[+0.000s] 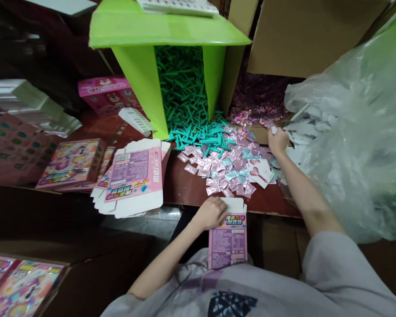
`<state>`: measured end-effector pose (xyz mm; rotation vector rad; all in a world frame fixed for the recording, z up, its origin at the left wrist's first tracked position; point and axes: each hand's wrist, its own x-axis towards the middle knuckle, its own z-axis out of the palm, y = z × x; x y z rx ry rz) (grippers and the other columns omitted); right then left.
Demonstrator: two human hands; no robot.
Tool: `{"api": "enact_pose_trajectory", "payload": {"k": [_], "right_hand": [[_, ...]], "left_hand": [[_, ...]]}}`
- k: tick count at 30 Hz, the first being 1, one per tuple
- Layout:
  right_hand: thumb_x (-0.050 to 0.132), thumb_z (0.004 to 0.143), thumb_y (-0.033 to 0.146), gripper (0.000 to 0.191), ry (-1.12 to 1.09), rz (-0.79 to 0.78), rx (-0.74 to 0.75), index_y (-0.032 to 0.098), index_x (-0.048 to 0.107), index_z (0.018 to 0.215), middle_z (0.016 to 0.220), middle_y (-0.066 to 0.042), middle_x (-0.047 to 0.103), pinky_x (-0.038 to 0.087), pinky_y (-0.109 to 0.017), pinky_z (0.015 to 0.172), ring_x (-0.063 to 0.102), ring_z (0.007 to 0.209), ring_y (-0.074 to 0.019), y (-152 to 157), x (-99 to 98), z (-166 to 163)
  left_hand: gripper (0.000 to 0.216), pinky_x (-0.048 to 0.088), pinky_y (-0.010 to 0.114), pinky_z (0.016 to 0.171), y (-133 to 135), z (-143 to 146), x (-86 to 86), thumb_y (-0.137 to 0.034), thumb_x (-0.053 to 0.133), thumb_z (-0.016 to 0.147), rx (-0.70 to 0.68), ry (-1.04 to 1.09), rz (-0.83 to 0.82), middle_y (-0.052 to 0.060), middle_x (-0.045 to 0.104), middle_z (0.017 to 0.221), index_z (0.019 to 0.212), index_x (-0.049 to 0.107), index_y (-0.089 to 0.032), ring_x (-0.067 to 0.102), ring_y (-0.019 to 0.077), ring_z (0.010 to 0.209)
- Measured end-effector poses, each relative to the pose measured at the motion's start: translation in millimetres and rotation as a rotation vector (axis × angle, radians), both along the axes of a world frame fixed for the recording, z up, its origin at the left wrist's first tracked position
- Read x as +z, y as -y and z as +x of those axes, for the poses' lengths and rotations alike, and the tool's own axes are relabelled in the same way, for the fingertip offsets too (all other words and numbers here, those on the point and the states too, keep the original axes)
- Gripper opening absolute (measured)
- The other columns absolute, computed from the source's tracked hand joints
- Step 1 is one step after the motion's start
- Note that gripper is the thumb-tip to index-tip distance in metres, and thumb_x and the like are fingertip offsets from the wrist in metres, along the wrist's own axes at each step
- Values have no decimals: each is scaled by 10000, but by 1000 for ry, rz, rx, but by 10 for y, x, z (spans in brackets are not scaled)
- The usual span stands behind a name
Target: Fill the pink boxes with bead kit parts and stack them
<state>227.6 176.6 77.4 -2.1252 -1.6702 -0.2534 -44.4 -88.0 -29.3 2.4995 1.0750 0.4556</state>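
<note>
My left hand [211, 214] is closed over the top edge of a pink and purple printed carton [228, 244], which stands against my lap with its white end flap up. Farther right, my right hand [278, 141] is closed at the edge of a pile of white pieces [312, 123]. A small whitish bit shows at its fingertips, too small to name. Just left of that hand are small pink and pale blue sachets [224, 171], with a white printed card [260, 172] lying on them.
Green sticks [185, 97] spill from a lime-green box [135, 75]. Flattened pink cartons [135, 176] are stacked at left, beside a filled box [72, 160]. A cardboard box [284, 39] holds small colourful packets [247, 116]. Clear plastic sheeting [359, 145] bulges at right.
</note>
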Motion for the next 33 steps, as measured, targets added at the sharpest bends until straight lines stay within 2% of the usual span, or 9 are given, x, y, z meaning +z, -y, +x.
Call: {"api": "enact_pose_trajectory", "payload": {"k": [3,6,10,13,18,21,25,28,33], "right_hand": [[398,897,509,441,-346,185,280,131,625,884,769,-101,613,452,-322,693,556,718,-191,578,140,-140],[545,789,605,426,-813,-67,559,181,578,757,576,4,467,369,-252,502,406,510,-109,1310,135,-300],[664,686,619,455,-1089,-448,641,174,565,686,538,30,413,283,-221,438,328,462,-69,1956,-18,-457],[676,677,614,465,-1116,-590,659,171,541,640,509,49,357,224,-210,428,272,453,-53,2035,-123,-496],[665,702,590,448,-958,-715,765,154,572,669,582,24,459,292,-224,500,367,537,-77,1918,-240,-476],[616,767,566,434,-793,-777,886,151,573,647,598,19,477,325,-239,557,385,586,-95,1897,-311,-509],[587,785,585,466,-638,-815,988,159,566,597,593,17,487,342,-246,578,400,592,-107,1932,-317,-660],[578,782,614,445,-662,-695,949,175,642,757,651,4,536,392,-265,621,467,629,-132,1988,-222,-766],[266,826,766,676,-1088,-56,737,212,618,983,746,-43,545,464,-334,687,536,708,-178,2068,-178,-761]], "left_hand": [[216,444,383,855,52,105,30,-219,484,811,-63,105,-64,115,600,961,984,590,-148,535,249,920],[483,421,393,969,28,176,28,-94,480,732,-57,264,-126,131,545,1172,1210,495,-161,495,254,1100],[561,331,499,1054,-64,197,-88,-44,464,754,170,440,-82,152,448,1311,1296,431,-188,405,278,1247],[507,346,504,1052,-92,180,-208,-119,542,769,347,682,-143,149,472,1265,1262,448,-188,442,275,1228],[618,513,394,897,-23,111,-296,-43,426,709,320,1179,-415,118,576,1185,1301,357,-209,598,210,1094],[497,556,358,817,27,62,-231,-67,453,722,330,1112,-364,133,487,1332,1194,517,-209,580,237,1143],[554,485,410,984,30,53,-106,-168,612,747,346,1059,-169,144,474,1383,1288,498,-208,505,260,1247],[415,524,360,898,2,58,-112,-240,683,747,372,1005,-194,110,659,1143,1152,605,-193,648,208,997],[226,540,287,726,11,-27,-272,-311,660,780,845,1078,-190,69,716,946,961,681,-178,674,180,828]]}}
